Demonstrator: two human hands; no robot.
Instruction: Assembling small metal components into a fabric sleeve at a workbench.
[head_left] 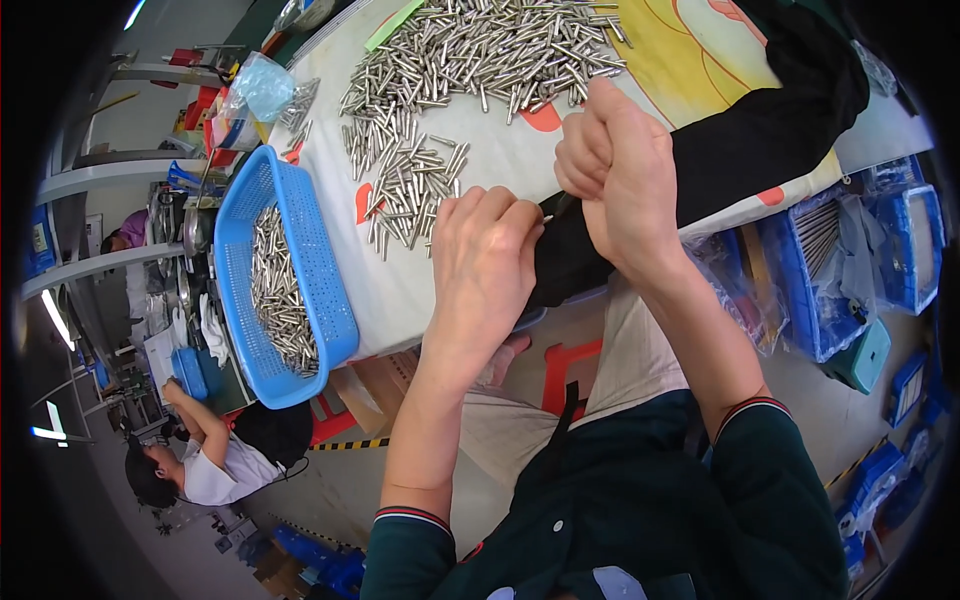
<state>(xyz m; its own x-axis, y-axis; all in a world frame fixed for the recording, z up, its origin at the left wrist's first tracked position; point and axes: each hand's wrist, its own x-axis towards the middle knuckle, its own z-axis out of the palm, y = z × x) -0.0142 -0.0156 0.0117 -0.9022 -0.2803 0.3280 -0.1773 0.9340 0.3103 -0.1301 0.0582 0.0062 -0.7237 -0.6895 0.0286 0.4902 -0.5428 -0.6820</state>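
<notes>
My left hand (482,262) is closed over the near edge of the white cloth. A small shiny tip of a metal pin (547,218) shows beside its thumb and forefinger. To its right, my right hand (622,160) is raised in a fist, and whatever it may hold is hidden. Beneath and beside the hands stretches a black cloth (740,150). Beyond them a big heap of slim silver metal pins (470,55) covers the far part of the table, with a smaller spread of pins (410,195) just left of my left hand.
A blue perforated basket (335,290) with more pins stands at the table's left edge. Clear plastic bags (262,88) lie behind it. Blue crates (815,330) and a teal stool (868,355) are at the right. Far left, another person (215,465) works at a bench.
</notes>
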